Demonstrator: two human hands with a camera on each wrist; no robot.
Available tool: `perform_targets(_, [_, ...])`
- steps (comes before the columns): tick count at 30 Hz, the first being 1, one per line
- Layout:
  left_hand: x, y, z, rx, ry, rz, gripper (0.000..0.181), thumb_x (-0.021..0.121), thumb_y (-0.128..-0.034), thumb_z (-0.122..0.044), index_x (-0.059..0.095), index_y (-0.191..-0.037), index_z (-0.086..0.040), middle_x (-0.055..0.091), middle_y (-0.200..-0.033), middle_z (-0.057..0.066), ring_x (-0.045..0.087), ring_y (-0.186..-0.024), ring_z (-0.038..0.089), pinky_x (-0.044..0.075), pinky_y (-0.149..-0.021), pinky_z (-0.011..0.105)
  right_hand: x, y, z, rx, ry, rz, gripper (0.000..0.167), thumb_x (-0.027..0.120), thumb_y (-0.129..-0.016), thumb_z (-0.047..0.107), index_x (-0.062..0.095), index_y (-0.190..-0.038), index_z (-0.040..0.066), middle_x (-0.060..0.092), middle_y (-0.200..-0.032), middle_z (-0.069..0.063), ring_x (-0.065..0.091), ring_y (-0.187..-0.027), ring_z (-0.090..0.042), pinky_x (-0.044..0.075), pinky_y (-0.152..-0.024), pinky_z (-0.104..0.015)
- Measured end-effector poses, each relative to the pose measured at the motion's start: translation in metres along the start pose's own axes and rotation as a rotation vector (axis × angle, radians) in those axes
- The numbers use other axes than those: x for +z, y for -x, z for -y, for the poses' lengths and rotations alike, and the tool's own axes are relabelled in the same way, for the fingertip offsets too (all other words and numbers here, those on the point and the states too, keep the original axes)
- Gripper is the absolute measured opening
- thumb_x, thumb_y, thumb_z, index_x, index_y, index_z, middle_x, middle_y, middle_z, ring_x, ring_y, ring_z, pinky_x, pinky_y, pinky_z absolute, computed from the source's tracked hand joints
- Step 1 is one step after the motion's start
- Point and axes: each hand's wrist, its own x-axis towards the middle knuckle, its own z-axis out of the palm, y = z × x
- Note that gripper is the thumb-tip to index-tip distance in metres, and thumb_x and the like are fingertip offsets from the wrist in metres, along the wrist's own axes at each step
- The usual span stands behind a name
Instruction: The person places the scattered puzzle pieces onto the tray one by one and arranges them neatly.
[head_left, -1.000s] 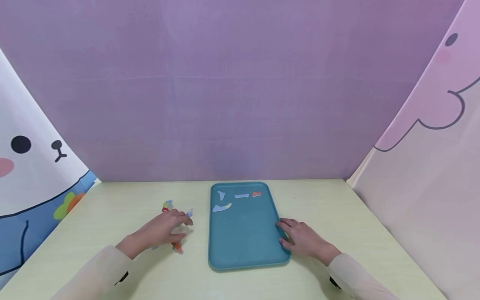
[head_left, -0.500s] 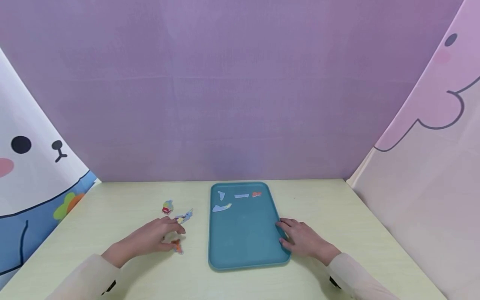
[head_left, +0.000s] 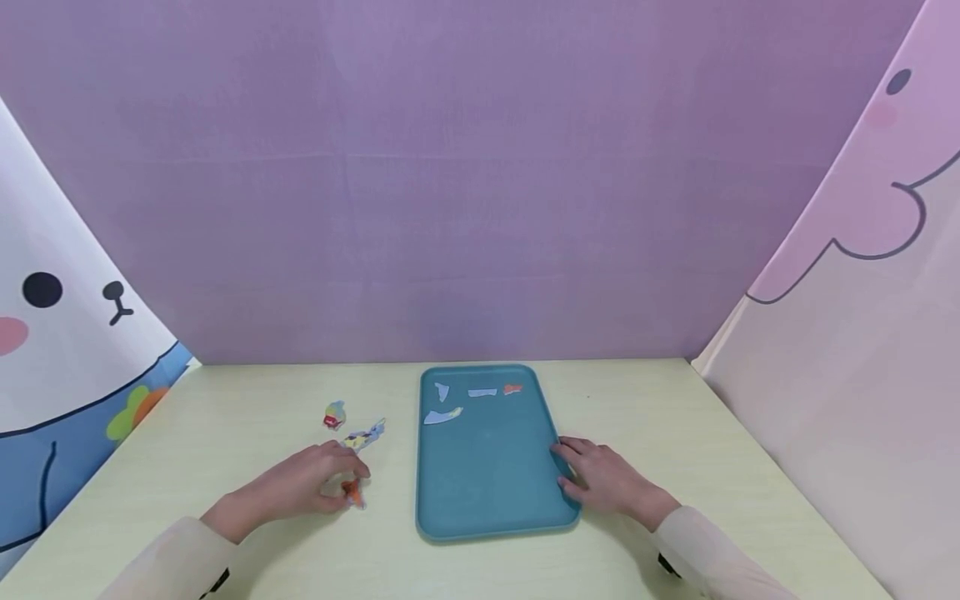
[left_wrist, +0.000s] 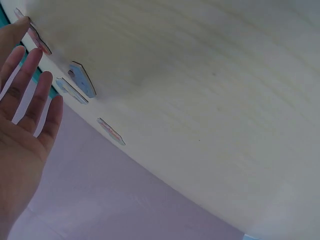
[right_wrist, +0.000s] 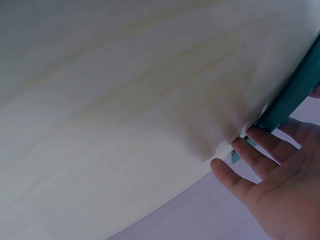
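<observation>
In the head view my left hand (head_left: pixel 288 483) is low over the table, its thumb and fingertips around an orange puzzle-like piece (head_left: pixel 353 493). The left wrist view has the thumb of that hand (left_wrist: pixel 25 130) at a reddish piece (left_wrist: pixel 39 40), the other fingers extended and spread; a blue piece (left_wrist: pixel 82 81) lies nearby. Beyond the hand are a blue-yellow piece (head_left: pixel 365 436) and a red-green one (head_left: pixel 334 415). My right hand (head_left: pixel 611 479) rests on the right rim of the teal tray (head_left: pixel 495 475); in the right wrist view this hand (right_wrist: pixel 287 187) has loosely extended fingers.
Several flat pieces lie on the tray's far part: two pale blue ones (head_left: pixel 442 391) (head_left: pixel 482 392), a red-orange one (head_left: pixel 512 389) and a curved blue one (head_left: pixel 442 416). A purple backdrop (head_left: pixel 465 208) stands behind the table (head_left: pixel 660 433), with printed cloths at both sides.
My left hand has drawn back toward the near left, uncovering the blue-yellow piece, and its fingertips are now around the orange piece. The right hand and the tray have stayed in place.
</observation>
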Motion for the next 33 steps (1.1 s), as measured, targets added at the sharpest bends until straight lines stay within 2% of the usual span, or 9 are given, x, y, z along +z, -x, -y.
perform_targets(8, [0.0018, 0.0004, 0.0012, 0.007, 0.006, -0.010, 0.026, 0.074, -0.0715, -0.016, 0.067, -0.096, -0.019, 0.062, -0.091, -0.015, 0.052, -0.085, 0.006, 0.047, -0.078, 0.029, 0.0031, -0.0013, -0.0027, -0.009, 0.001, -0.007, 0.048, 0.055, -0.088, 0.030, 0.050, -0.128, 0.003, 0.050, -0.130, -0.016, 0.049, -0.118, -0.032, 0.045, -0.088, -0.048])
perform_targets(16, [0.0003, -0.0001, 0.0002, -0.031, 0.047, 0.010, 0.024, 0.073, -0.0735, -0.018, 0.068, -0.097, -0.018, 0.062, -0.091, -0.014, 0.051, -0.084, 0.007, 0.047, -0.078, 0.027, 0.0051, -0.0014, -0.0046, -0.018, 0.012, -0.020, 0.048, 0.055, -0.088, 0.031, 0.050, -0.127, 0.003, 0.050, -0.129, -0.016, 0.050, -0.117, -0.032, 0.046, -0.087, -0.047])
perform_targets(33, [0.0047, 0.0023, 0.0038, 0.033, -0.004, -0.051, 0.019, 0.075, -0.0716, -0.020, 0.067, -0.088, -0.022, 0.055, -0.078, -0.020, 0.049, -0.078, 0.004, 0.045, -0.072, 0.024, 0.0032, 0.0001, -0.0023, -0.016, 0.010, -0.020, 0.048, 0.054, -0.089, 0.031, 0.050, -0.128, 0.003, 0.050, -0.130, -0.016, 0.049, -0.118, -0.032, 0.046, -0.087, -0.047])
